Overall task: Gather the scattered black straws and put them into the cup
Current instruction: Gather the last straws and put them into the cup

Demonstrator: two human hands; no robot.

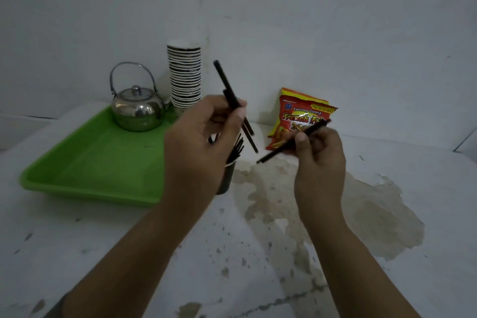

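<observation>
Black plastic straws (233, 97) pinched steeply upright in my left hand (204, 142) hang above the dark cup (227, 181), nearer it than my right hand (318, 155), gripping near-level straws (289, 143).

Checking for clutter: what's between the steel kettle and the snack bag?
In the head view, the tall stack of paper cups and the left hand gripping black straws.

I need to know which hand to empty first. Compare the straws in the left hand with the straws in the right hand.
The left hand holds its straws steeply, tips pointing up toward the wall; the right hand holds its straws nearly level, tips pointing left. The left-hand straws hang just above the cup, which already holds straws; the right-hand straws sit off to its right, in front of the snack packet. Both bundles are thin, black and pinched mid-length.
</observation>
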